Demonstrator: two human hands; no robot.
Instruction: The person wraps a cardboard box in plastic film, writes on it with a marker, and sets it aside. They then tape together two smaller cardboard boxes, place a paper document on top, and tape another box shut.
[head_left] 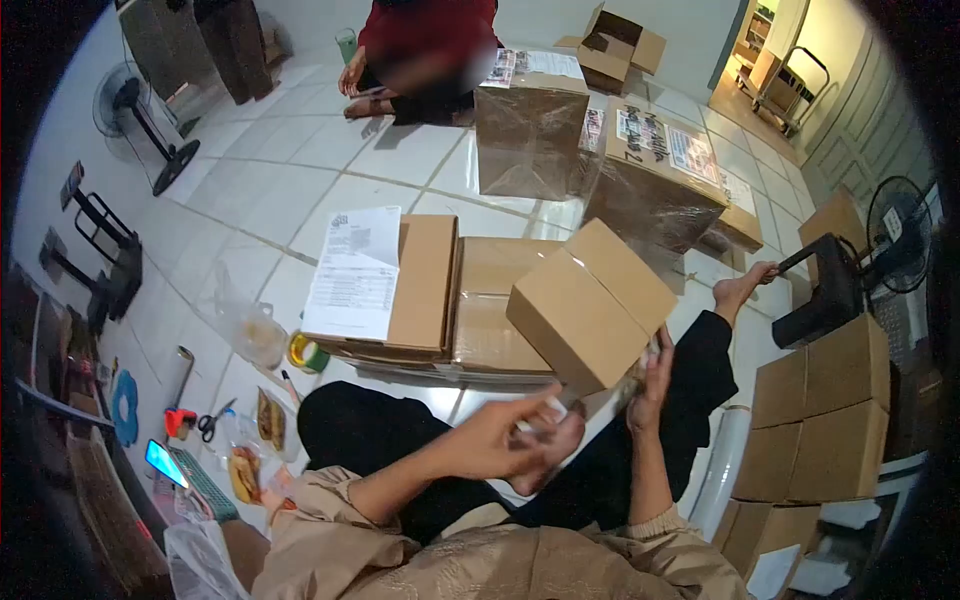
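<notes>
A closed cardboard box [592, 305] is tilted in front of me, over a larger taped carton [500, 320] on the floor. My right hand [652, 385] grips the box at its lower right side, fingers up along it. My left hand [505, 435] is just below the box's near corner, fingers curled together around something small and whitish that is too blurred to name. Left of the tilted box stands another brown box [427, 290] with a printed sheet [352, 270] on top. My bare foot [555, 450] shows behind my left hand.
Rolls of tape [308, 352], scissors [215, 420] and a tape dispenser [180, 422] lie at left. Large wrapped cartons [530, 130] stand ahead, near a seated person [425, 50]. Stacked boxes [820, 410] and a plastic-wrap roll [722, 465] are at right. Fans [125, 100] stand on both sides.
</notes>
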